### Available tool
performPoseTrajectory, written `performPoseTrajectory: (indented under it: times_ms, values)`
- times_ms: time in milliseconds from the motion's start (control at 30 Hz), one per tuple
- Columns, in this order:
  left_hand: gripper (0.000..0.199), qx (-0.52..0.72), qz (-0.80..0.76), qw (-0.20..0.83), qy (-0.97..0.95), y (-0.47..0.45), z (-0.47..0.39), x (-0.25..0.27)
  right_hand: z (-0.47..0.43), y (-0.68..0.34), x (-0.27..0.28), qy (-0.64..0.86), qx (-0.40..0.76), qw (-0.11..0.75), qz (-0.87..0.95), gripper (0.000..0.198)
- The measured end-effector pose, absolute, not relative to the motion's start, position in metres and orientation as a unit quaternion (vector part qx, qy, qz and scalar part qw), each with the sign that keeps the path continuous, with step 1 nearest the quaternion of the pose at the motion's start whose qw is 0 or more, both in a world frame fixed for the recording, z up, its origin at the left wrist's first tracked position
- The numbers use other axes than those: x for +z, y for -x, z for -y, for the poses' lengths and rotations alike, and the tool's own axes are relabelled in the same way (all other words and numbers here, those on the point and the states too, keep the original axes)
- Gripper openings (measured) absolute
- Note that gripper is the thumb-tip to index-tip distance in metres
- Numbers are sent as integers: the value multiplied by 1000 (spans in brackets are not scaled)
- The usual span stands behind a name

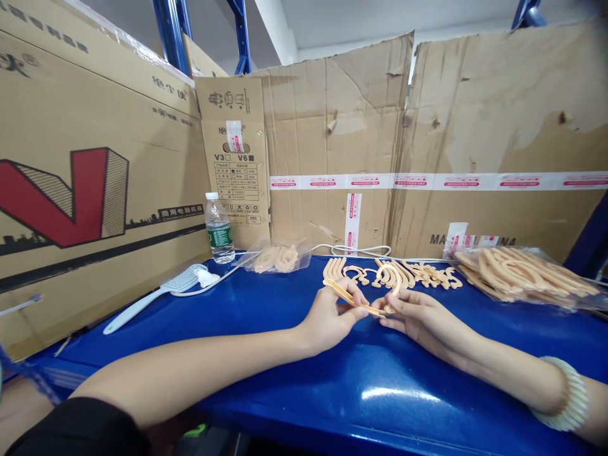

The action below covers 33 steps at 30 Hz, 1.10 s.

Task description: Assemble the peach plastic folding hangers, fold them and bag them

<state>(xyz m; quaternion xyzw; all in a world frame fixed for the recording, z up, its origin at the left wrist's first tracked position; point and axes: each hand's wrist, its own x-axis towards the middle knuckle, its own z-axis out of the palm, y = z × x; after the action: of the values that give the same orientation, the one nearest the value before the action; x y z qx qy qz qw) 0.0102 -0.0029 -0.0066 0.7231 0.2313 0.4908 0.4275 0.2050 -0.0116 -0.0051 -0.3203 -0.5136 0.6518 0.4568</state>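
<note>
Brown cardboard panels (332, 133) wall in the back and left of a glossy blue table (199, 323), the broad surface under everything else. At its far right lies a clear bag of long beige pieces (522, 272); nearer the middle, along the back, loose beige pieces (409, 275) are spread in a row just beyond the hands. A pale hairbrush (142, 307) lies well to the left. The left hand (327, 323) is pinched nearly closed, thumb below and fingers above, on a grooved strip (346, 295); the right hand (420, 316) has its fingertips closed round the lower part of a curved piece (398, 278), whose arch rises above them and bends over to the left. The strip is raised in front of the row, its long axis slanting from upper left down to lower right, so its lower end points at the right fingertips. That end sits right by the foot of the curved piece; whether the two touch, the fingers make impossible to tell.
</note>
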Motion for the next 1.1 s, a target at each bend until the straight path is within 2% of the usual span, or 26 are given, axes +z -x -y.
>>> performPoseTrajectory:
  times_ms: [467,1000,1100]
  values:
    - [21,498,-234,411,-726,-10,3,-8,15,-204,-2,310,659,450,517,25]
    - [19,486,-223,310,-786,-8,6,-4,19,-198,2,329,604,457,564,35]
    - [18,484,-223,317,-784,-8,7,-3,19,-198,1,330,608,455,560,36]
